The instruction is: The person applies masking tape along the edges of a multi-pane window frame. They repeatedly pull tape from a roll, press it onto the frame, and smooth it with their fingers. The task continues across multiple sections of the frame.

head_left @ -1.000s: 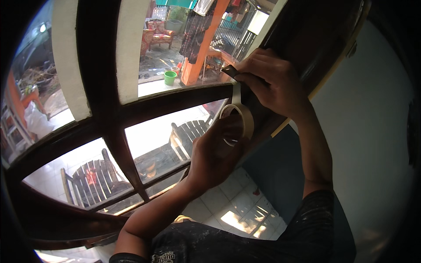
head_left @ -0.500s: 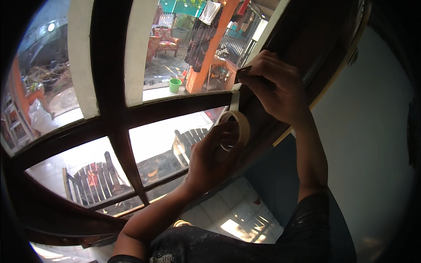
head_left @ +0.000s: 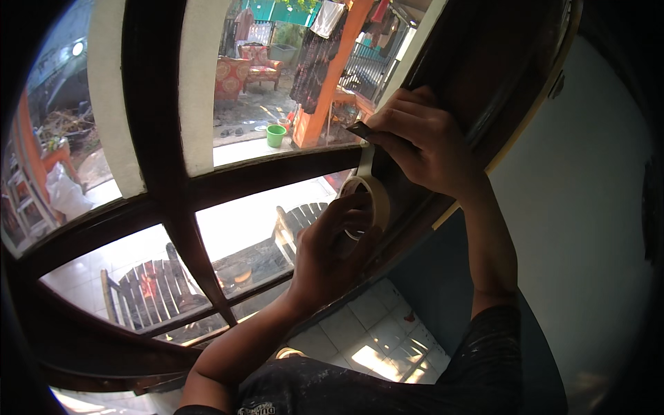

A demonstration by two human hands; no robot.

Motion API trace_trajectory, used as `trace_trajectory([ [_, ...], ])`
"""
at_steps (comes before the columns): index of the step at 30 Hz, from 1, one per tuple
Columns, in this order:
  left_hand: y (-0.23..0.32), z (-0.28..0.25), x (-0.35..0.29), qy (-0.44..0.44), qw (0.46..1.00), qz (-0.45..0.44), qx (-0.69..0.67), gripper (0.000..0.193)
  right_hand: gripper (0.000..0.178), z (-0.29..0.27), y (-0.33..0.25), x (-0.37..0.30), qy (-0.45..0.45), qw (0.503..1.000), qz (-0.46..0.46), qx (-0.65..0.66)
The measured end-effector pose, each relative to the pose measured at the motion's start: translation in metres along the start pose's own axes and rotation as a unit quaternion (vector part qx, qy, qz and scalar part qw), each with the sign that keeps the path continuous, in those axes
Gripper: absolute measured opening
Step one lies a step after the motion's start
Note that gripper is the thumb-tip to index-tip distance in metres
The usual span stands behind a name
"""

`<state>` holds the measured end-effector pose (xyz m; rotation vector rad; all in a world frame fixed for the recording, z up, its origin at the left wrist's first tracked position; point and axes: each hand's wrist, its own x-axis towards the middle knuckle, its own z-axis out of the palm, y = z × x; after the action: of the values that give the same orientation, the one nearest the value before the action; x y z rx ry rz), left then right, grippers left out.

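My left hand [head_left: 330, 245] grips a roll of pale masking tape [head_left: 380, 204], its fingers through the ring. From the roll a short strip of tape [head_left: 367, 160] runs up to the dark window frame [head_left: 277, 171], where its upper end lies against the corner of a pane. Just above that end, my right hand [head_left: 423, 142] pinches a small, thin, dark piece that looks like a blade [head_left: 358, 131]. The blade lies across the top of the strip; whether it touches the tape I cannot tell. The right hand is close to the wide dark upright of the frame.
Dark bars divide the window into several glass panes. Through the glass show slatted chairs [head_left: 149, 290], a green bucket [head_left: 275, 135], an orange post [head_left: 330, 76] and a patterned armchair [head_left: 259, 66]. A grey-white wall [head_left: 581, 228] stands at the right, with a tiled floor [head_left: 366, 325] below.
My right hand has shifted left and slightly down, bringing the blade over the tape's upper end. The left hand and the roll have barely moved. The view has shifted slightly.
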<state>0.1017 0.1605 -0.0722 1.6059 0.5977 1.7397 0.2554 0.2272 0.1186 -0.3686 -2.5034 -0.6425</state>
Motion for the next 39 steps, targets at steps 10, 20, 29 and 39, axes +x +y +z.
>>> trace_trajectory([
  [10, 0.002, -0.002, 0.002, -0.004, 1.000, 0.010, -0.008, 0.046, 0.012, 0.013, -0.014, 0.018, 0.043, 0.998, -0.038, -0.025],
  [20, 0.005, -0.005, 0.000, -0.001, 0.999, 0.000, -0.035, 0.046, 0.013, -0.011, -0.001, -0.003, 0.023, 1.000, 0.007, -0.015],
  [29, 0.007, -0.005, 0.000, -0.003, 1.000, -0.001, -0.025, 0.047, 0.011, -0.006, 0.000, -0.005, 0.001, 1.000, 0.013, -0.026],
  [39, 0.018, -0.005, -0.005, 0.004, 0.999, -0.027, -0.017, 0.048, 0.011, -0.001, -0.002, -0.003, 0.007, 1.000, 0.000, -0.026],
])
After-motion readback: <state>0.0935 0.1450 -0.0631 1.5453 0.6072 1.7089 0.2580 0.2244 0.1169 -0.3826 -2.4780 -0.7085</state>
